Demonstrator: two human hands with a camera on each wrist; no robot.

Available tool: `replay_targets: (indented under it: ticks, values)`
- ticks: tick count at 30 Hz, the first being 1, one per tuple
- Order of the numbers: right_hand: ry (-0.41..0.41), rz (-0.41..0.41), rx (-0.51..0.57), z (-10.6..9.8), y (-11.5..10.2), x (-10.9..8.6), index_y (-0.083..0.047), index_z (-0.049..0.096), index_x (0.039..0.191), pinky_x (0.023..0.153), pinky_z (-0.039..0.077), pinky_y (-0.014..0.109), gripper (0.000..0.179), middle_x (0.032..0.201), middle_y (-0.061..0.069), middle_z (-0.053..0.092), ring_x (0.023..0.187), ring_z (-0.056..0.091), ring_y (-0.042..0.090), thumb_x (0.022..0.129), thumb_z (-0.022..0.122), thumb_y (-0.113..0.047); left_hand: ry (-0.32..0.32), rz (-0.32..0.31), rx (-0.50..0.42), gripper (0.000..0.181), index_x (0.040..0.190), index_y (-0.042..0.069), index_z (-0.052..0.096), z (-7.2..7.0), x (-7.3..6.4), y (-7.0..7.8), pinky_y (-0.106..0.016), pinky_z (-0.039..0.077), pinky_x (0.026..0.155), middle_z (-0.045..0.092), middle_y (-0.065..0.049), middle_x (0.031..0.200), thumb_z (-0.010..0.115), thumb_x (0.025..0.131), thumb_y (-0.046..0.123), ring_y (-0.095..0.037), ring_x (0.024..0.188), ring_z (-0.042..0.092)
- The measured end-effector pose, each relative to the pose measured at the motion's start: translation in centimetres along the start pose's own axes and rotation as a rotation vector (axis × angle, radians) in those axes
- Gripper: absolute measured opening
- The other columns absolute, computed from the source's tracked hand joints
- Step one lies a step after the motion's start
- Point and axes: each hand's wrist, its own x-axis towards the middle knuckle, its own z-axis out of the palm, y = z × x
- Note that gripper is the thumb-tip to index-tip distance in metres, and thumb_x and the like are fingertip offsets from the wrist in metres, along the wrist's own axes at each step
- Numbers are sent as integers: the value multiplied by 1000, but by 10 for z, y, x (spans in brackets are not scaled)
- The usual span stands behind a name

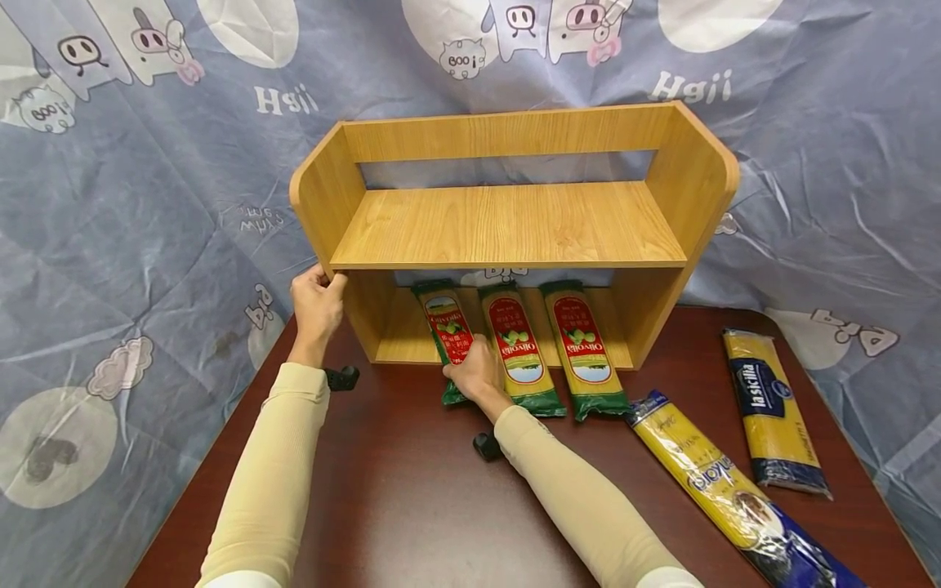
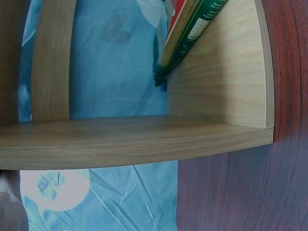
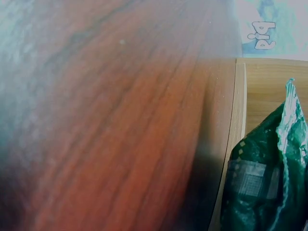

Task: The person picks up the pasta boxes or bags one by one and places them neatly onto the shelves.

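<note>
A two-tier wooden shelf [image 1: 507, 229] stands on the table, its left side panel gripped at the front edge by my left hand [image 1: 318, 304]. In the left wrist view only a bit of that hand [image 2: 10, 204] shows. My right hand [image 1: 478, 371] holds the lower part of the leftmost green-ended spaghetti packet [image 1: 441, 314], which leans inside the lower compartment. The packet's green end [image 3: 255, 197] fills the lower right of the right wrist view. Two similar packets, the middle one [image 1: 507, 318] and the right one [image 1: 577, 322], lie beside it, their near ends jutting past the shelf's front.
On the right of the dark red table [image 1: 382, 490] lie a yellow and blue pasta packet [image 1: 706, 474] and a La Sicilia spaghetti packet [image 1: 772, 400]. A printed blue-grey cloth [image 1: 184, 204] hangs behind the shelf and at the sides.
</note>
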Motion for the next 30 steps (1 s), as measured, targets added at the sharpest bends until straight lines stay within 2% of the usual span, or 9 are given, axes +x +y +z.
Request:
replay_targets:
  ticks: [4,13,19,30]
  values:
    - [-4,-15,-3,-1,0,2,2,53,129,84,53,46,73,110,18,65,102,65,35,72,87,-30,8,-3,-11,17,98,-4,77,2,1,1,-17,44,51,72,-12,80,63,88,-1,-6,62,59]
    - [18,-76,14,4,6,-1,5,39,141,103,43,49,89,131,27,53,122,51,41,73,84,-28,6,7,-6,16,98,-4,77,2,-1,1,-19,38,48,70,-15,76,64,89,0,-7,58,53]
    - [29,-98,-21,4,6,-5,6,38,142,105,40,51,97,133,28,49,124,45,43,72,89,-38,4,-1,-14,16,98,-4,77,1,-2,0,-19,39,48,70,-15,76,64,89,0,-7,57,54]
    - [28,-85,-25,2,3,-11,3,28,151,110,36,49,124,141,26,37,131,38,42,64,92,-57,-4,-11,-21,18,101,-4,77,2,-2,-1,-18,44,53,72,-26,87,64,91,3,-7,63,59]
